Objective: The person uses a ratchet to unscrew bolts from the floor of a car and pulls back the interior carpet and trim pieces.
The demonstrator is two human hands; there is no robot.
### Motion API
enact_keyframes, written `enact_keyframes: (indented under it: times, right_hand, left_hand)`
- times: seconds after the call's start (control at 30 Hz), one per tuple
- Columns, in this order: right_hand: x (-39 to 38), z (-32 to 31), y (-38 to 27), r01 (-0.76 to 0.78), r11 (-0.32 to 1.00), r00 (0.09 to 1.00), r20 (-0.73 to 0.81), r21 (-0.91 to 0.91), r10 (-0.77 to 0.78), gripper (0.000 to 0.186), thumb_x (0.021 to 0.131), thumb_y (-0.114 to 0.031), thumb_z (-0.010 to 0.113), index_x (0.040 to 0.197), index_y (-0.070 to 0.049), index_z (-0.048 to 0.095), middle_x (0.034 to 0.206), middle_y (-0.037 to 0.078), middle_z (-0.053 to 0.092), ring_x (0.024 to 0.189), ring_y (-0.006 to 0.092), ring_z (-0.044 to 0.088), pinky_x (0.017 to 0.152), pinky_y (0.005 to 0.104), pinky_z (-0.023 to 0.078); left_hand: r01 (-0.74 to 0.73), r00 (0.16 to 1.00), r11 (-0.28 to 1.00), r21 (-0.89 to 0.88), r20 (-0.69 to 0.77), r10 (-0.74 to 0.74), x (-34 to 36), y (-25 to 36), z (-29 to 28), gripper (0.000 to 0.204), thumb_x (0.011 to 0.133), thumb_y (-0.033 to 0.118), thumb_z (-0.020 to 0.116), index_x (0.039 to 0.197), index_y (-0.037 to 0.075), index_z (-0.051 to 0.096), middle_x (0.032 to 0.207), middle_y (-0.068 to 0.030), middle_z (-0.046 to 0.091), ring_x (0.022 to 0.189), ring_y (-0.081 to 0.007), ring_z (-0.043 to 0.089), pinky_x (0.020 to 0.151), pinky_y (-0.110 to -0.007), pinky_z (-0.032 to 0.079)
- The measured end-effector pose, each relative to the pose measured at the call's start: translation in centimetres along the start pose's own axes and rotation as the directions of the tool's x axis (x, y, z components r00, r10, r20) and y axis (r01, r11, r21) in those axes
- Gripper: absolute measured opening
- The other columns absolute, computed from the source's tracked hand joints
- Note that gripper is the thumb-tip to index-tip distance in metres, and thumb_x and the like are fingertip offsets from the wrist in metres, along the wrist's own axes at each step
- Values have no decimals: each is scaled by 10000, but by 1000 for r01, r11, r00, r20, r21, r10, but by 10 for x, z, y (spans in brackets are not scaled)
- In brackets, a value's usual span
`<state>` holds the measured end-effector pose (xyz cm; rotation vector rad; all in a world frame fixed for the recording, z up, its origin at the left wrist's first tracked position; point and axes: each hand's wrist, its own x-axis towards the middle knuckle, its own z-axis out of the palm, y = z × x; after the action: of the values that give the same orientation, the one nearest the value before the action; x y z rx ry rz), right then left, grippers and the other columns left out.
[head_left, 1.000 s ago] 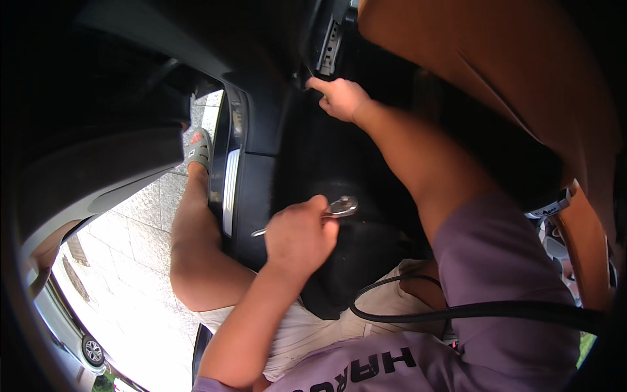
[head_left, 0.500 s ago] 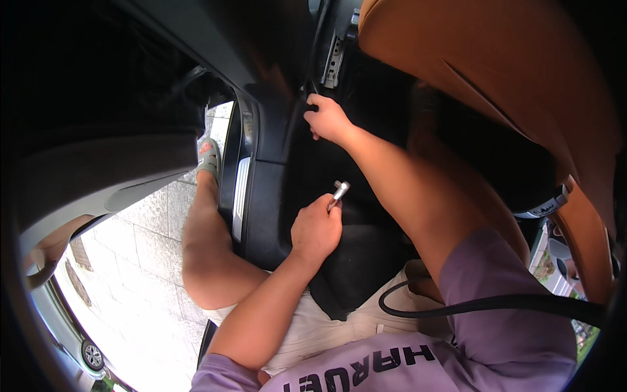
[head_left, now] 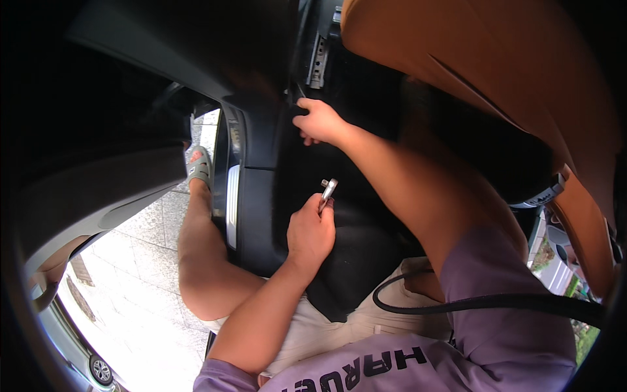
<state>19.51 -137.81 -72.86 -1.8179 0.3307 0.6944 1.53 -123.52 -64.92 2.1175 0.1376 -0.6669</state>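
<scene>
My left hand is closed round a silver ratchet wrench, its head upright above my fingers over the black floor mat. My right hand reaches forward to the lower edge of the black trim panel, fingers curled around something thin and dark that I cannot make out. Just above it, a metal seat rail with holes runs forward beside the panel.
A tan seat fills the upper right. At left, an open car door, a sill plate and pale paving, with my sandalled foot on it. A parked car stands beyond. A black cable crosses my lap.
My left hand has turned the wrench from lying sideways to pointing up, and its head moved slightly left. My right hand has moved a little down and left, fingers still curled.
</scene>
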Motion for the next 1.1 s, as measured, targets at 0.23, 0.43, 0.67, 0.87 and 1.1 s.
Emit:
enact_keyframes:
  times: [0.23,0.43,0.67,0.87,1.1]
  right_hand:
    - [-6,4,-9,-65,986,998,-12,154,68,426,990,-234,689,1343,-14,598,831,166,702,618,235,733,525,325,577]
    - [23,-7,36,235,970,970,-42,-62,-238,411,939,-350,785,896,3,580,727,116,652,694,197,709,674,358,560]
    - [24,-18,35,289,920,956,29,-265,-293,387,939,-382,781,1033,-22,673,925,172,684,863,267,654,814,392,533]
    - [6,22,30,143,989,956,-253,-38,-148,448,858,-325,846,1186,-60,693,1164,194,747,1150,352,709,990,402,549]
    - [18,11,36,303,952,938,-160,-52,-307,363,850,-190,837,1145,-28,701,1122,172,754,1071,326,716,957,380,547]
  left_hand:
    - [10,1000,1000,28,18,-11,1,2,2,221,1030,249,611,959,43,647,765,-184,684,740,-419,682,663,-486,508]
    - [42,999,997,-61,-23,-43,-3,-5,-1,263,1034,241,620,915,6,629,733,-181,668,675,-394,664,636,-457,493]
    - [-21,984,995,101,-176,38,7,-14,-19,225,1021,200,616,1190,81,705,994,-189,726,835,-417,724,770,-488,572]
    - [-123,955,918,377,-208,213,41,-12,-14,310,1004,157,618,1303,183,697,1566,-180,517,1124,-411,697,903,-492,589]
    - [-46,992,877,478,-84,97,62,-10,-12,263,995,153,599,1253,188,635,1669,-109,402,1081,-398,717,862,-507,604]
